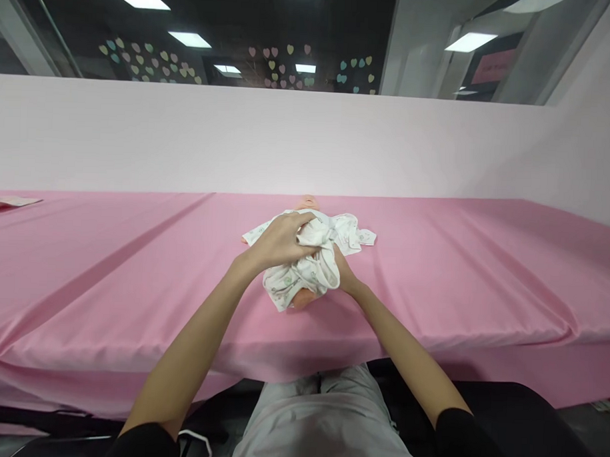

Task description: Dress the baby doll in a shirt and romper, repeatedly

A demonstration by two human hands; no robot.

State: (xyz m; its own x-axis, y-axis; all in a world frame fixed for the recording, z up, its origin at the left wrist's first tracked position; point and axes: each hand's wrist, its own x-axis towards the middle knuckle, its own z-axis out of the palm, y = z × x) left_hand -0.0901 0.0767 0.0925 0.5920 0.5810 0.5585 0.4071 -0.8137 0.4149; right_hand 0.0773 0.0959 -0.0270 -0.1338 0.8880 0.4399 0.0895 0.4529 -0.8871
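Doll (304, 298) in white printed clothing (303, 276) lies between front and back edges of the counter (133, 282), head backward; left hand (284, 240) half-curls its fingers around bunched clothing (hidden fingers leave the right hand's (345, 275) grip unclear).

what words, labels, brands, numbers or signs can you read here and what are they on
No text is readable.
Pink panel, upper right: any writing is too blurred to read.
White patterned cloth: printed marks too small to make out.
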